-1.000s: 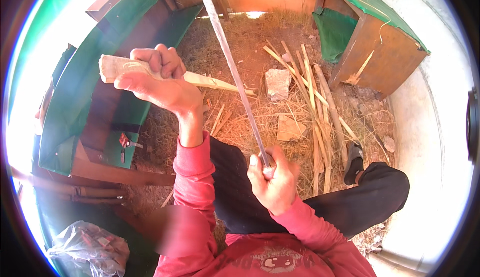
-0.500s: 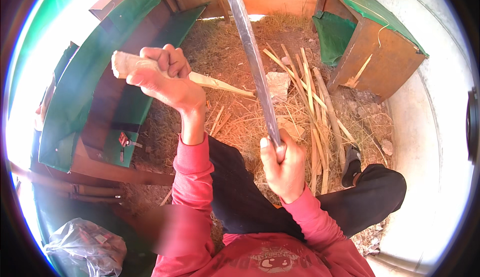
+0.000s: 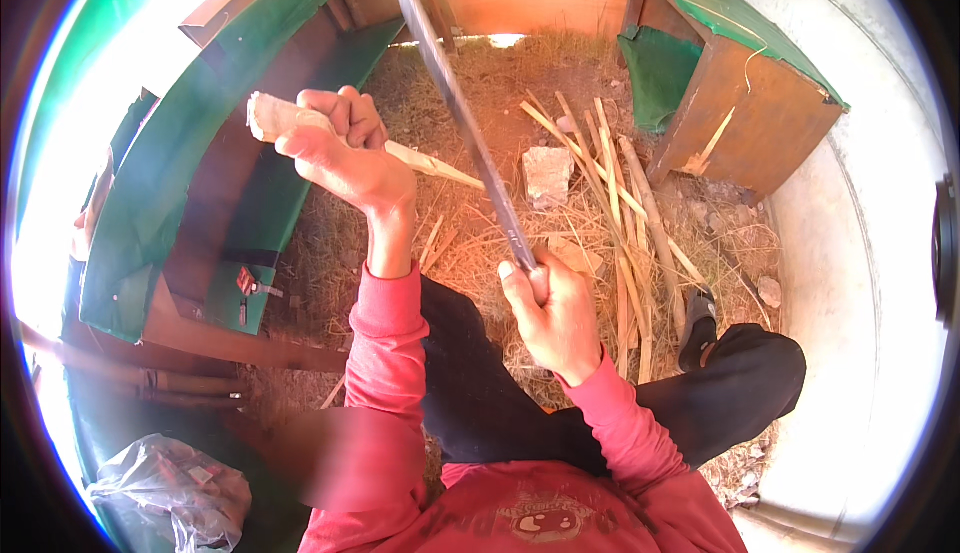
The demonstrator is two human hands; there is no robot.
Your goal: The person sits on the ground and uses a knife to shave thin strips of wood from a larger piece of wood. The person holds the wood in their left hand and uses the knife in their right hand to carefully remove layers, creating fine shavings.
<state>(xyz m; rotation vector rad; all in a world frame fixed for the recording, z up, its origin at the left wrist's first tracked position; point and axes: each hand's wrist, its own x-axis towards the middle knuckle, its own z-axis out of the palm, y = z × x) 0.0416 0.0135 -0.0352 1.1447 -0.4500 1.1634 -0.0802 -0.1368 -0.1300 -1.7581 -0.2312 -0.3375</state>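
My left hand is closed around a pale, split wooden stick. Its thick, blunt end juts out left of my fingers, while the thinner end slants down to the right, close to the blade. In my right hand is the handle of a machete, mostly covered by my fingers. The long dark blade points up and away to the left, passing right of my left hand. In this view the thin tip of the stick ends near the blade; whether they touch I cannot tell.
Several split sticks lie in a heap on the straw-covered ground, beside a pale stone block. A brown wooden box with a green cover stands at far right. Green-covered benches line the left, with a plastic bag at lower left.
My right hand has shifted slightly left and up, and the machete's blade has swung left toward the stick. My left hand has moved a little right with the stick.
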